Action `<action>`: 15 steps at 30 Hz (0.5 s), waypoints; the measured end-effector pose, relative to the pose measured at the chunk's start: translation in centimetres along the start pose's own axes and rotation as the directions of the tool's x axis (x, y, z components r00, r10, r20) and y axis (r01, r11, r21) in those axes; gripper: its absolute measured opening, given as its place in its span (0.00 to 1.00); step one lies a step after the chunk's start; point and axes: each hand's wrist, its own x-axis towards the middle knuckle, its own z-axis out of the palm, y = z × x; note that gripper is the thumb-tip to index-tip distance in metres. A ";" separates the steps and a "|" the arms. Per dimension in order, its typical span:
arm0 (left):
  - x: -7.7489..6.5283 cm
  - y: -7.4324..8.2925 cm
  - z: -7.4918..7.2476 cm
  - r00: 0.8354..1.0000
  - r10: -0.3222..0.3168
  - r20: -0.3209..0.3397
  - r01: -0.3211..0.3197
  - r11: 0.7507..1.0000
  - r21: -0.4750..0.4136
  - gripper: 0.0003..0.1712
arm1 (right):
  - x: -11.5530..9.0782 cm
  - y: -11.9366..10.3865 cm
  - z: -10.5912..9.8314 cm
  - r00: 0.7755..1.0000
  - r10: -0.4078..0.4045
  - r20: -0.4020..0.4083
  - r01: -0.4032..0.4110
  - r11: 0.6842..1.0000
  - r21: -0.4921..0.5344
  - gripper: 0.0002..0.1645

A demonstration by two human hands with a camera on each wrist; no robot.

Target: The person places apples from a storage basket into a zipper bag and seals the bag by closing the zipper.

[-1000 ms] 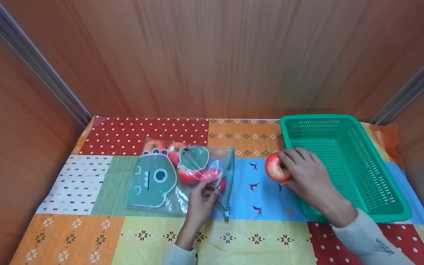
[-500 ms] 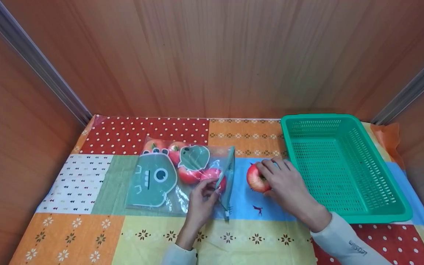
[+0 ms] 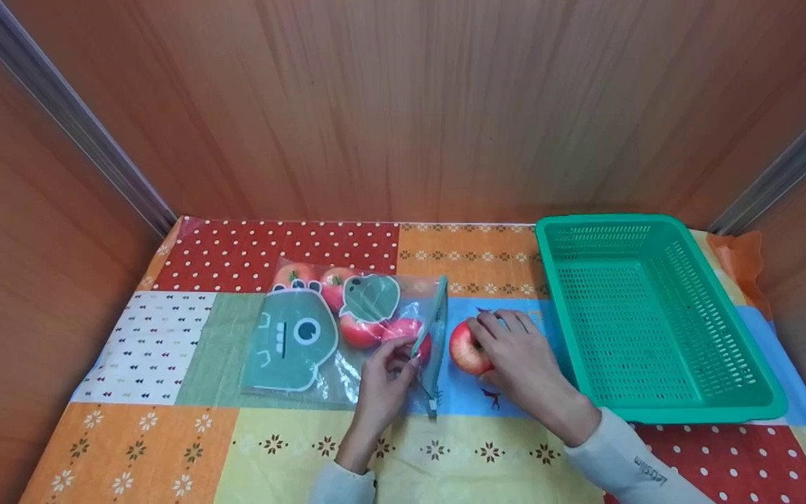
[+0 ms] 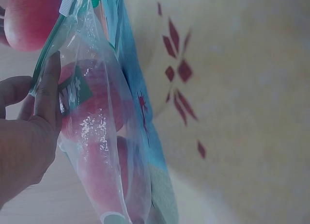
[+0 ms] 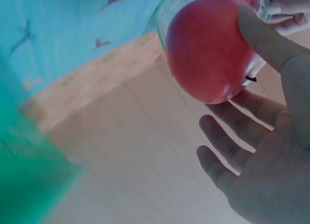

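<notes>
A clear zip bag (image 3: pixel 347 385) printed with green cartoon figures lies on the cloth, with several red apples (image 3: pixel 359 333) inside. My left hand (image 3: pixel 383 381) pinches the upper edge of the bag's mouth between thumb and fingers; in the left wrist view the green zip strip (image 4: pixel 46 49) with its white slider (image 4: pixel 66 6) runs past the fingertips. Just right of the mouth, my right hand (image 3: pixel 518 360) holds one apple (image 3: pixel 468 350) by thumb and fingertips. In the right wrist view that apple (image 5: pixel 208 52) overlaps the bag's opening, its stem turned toward the palm.
A green plastic basket (image 3: pixel 760 364) with slotted walls and nothing in it stands at the right. An orange piece of material (image 3: pixel 739 269) lies behind its right side. The patchwork cloth (image 3: pixel 291 462) covers the table, with wooden panels (image 3: pixel 403 112) around it.
My right hand has carried the apple leftward from the basket's near left side to the bag's mouth. The left hand keeps its pinch on the bag, almost unmoved.
</notes>
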 end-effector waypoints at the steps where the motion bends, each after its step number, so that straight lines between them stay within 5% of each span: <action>1: 0.0 0.0 0.0 1.000 0.003 0.002 -0.003 1.000 -0.002 0.20 | 0.1 -0.1 0.2 1.000 0.008 0.012 -0.008 1.000 0.007 0.52; 15: 0.1 -0.3 0.1 0.999 0.050 -0.009 -0.051 0.998 -0.036 0.20 | 1.3 -1.2 2.5 1.000 0.023 -0.004 -0.022 0.998 0.067 0.49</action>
